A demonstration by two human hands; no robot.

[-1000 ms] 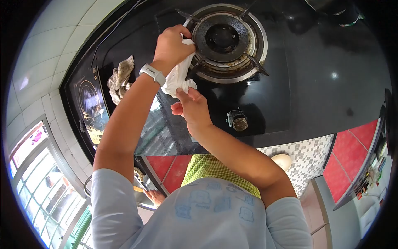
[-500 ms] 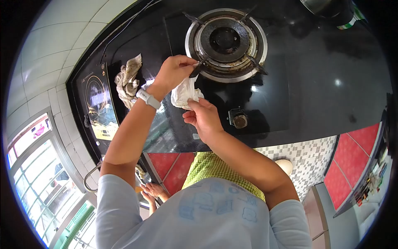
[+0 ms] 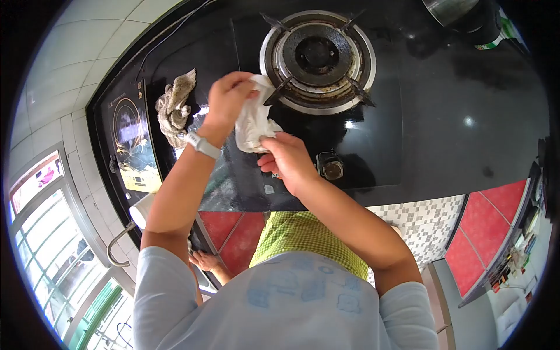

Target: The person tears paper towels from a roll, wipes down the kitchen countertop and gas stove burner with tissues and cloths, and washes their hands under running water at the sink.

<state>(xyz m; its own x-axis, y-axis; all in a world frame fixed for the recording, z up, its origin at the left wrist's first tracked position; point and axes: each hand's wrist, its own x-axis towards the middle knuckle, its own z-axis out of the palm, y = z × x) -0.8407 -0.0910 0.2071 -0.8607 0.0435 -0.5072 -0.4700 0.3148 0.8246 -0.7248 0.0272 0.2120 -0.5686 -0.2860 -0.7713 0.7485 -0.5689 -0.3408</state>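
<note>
Between my hands hangs a thin, crumpled white sheet (image 3: 252, 125), over the black counter at the burner's near left side. Whether it is a tissue or a plastic bag, I cannot tell. My left hand (image 3: 228, 100), with a white watch (image 3: 202, 144) on the wrist, is closed at its upper edge. Thumb and fingers of my right hand (image 3: 290, 160) pinch the lower end. Just beyond is the round gas burner (image 3: 318, 55) with its black pan supports. A stove knob (image 3: 332, 167) sits right of my right hand.
A crumpled, stained rag (image 3: 175, 108) lies left of my left arm, beside an induction cooker (image 3: 133, 143). Another person's hand (image 3: 204, 261) shows low on the left, near a curved tap (image 3: 115, 248). A metal pot (image 3: 449, 9) stands at the far right.
My left hand has moved slightly left, and the white sheet is now stretched longer between both hands. A white cylindrical object has appeared by my left forearm. The other person's hand has shifted.
</note>
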